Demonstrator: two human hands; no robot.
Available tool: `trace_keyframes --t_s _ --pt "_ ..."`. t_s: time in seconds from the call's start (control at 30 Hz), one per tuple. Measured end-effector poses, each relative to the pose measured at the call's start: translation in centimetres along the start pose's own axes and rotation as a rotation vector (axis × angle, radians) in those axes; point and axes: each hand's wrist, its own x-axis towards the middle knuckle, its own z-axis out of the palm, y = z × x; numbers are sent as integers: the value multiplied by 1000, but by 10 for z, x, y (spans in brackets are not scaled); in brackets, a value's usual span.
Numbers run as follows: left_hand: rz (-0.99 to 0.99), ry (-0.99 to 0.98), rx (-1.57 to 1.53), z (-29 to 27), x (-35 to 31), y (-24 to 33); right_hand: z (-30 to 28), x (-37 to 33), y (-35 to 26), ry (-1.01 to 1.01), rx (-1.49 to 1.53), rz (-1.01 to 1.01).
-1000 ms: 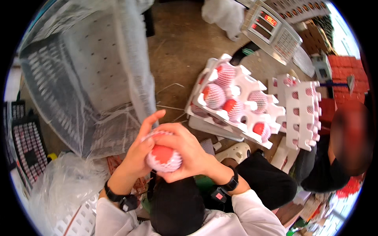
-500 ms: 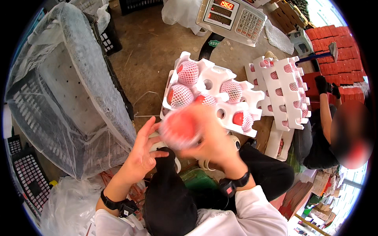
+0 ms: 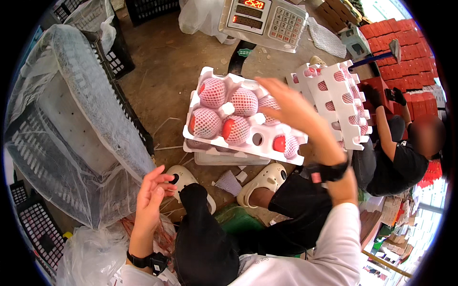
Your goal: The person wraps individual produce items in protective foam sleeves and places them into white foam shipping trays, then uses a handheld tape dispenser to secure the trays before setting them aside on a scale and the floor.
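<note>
A white foam tray (image 3: pixel 281 157) with moulded cups holds several red round fruits in pink-and-white foam nets, among them an upper-row fruit (image 3: pixel 243 101) and a lower-row fruit (image 3: pixel 235 129). Over the tray's right part, my right hand (image 3: pixel 291 105) is open with its fingers stretched out. A netted fruit (image 3: pixel 268 108) lies partly hidden beside its thumb; whether they touch I cannot tell. One empty cup (image 3: pixel 257 138) shows in the lower row. My left hand (image 3: pixel 151 190) hangs open above my knee, fingers loosely bent and apart, holding nothing.
A scale's display and keypad (image 3: pixel 262 21) rise behind the tray. Stacked foam trays of fruit (image 3: pixel 341 105) stand to the right, near another person in black gloves (image 3: pixel 396 95). At left is a crate lined with translucent film (image 3: pixel 90 109). A loose foam net (image 3: pixel 228 183) lies between my shoes.
The fruit blurred in my right hand has left it, and another netted fruit sits in the tray's upper row. My right hand moved up and right; my left moved left. The scale's digits changed.
</note>
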Motion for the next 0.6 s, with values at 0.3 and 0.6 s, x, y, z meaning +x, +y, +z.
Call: trace_keyframes --t_s 0.3,0.6 --pt "-165 -103 105 7 -21 -37 -219 -176 -24 -206 -1219 -51" --pt "-5 -71 423 32 -42 -52 -98 -300 -32 -12 -593 244"
